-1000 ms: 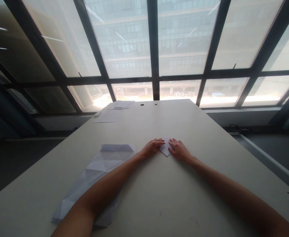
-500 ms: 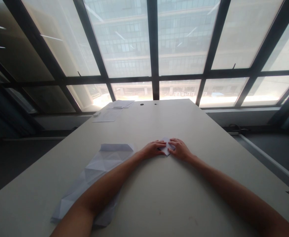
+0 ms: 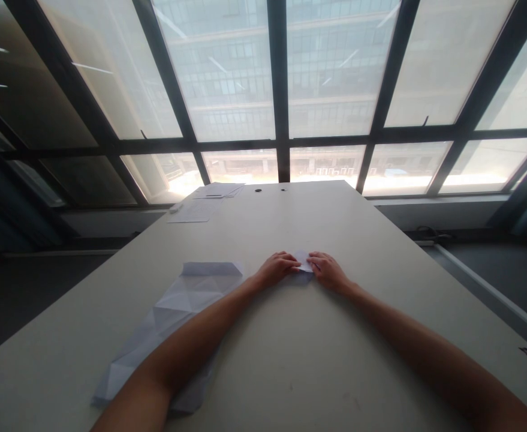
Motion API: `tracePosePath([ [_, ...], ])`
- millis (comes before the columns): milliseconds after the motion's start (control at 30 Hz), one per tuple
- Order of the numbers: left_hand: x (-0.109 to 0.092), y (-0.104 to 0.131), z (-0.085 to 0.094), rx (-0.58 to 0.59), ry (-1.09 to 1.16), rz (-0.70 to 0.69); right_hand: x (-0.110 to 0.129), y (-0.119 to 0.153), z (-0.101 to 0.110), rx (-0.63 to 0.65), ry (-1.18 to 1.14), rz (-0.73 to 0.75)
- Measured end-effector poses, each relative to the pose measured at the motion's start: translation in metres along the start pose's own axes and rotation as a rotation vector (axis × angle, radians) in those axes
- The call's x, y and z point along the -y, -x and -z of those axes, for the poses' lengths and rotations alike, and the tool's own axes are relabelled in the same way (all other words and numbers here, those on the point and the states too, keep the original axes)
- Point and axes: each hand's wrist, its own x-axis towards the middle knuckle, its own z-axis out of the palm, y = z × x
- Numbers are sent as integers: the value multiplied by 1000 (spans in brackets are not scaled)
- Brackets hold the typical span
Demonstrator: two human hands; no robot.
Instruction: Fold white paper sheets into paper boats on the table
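Note:
A small folded piece of white paper (image 3: 303, 262) lies near the middle of the white table (image 3: 263, 348), between my hands. My left hand (image 3: 279, 267) pinches its left edge, fingers together. At its right edge, my right hand (image 3: 328, 270) is closed on the paper with fingertips and thumb. The paper's near part lies in shadow under a raised flap. A large creased white sheet (image 3: 173, 309) rests on the table at the left, partly hidden under my left forearm.
More white papers (image 3: 220, 190) lie at the table's far left corner, with another sheet (image 3: 190, 213) just nearer. Two small dark round holes are at the far edge. A small black mark (image 3: 526, 353) is at the right edge. Tall windows stand beyond.
The fingers of both hands have drawn closer together on the small paper, and its near part now shows a lifted flap with a shadow beneath. The large creased sheet has stayed in place.

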Motion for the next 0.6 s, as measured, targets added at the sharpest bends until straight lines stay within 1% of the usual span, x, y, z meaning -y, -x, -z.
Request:
tracePosePath([
  [133, 1, 0, -1, -81, 59, 36, 0, -2, 1, -51, -101, -36],
  [233, 2, -1, -1, -114, 82, 82, 2, -2, 5, -98, -154, -53],
  [433, 0, -3, 1, -164, 223, 165, 8, 0, 13, -128, -120, -13],
  [600, 0, -1, 0, -180, 244, 255, 3, -1, 9, -108, -93, -31],
])
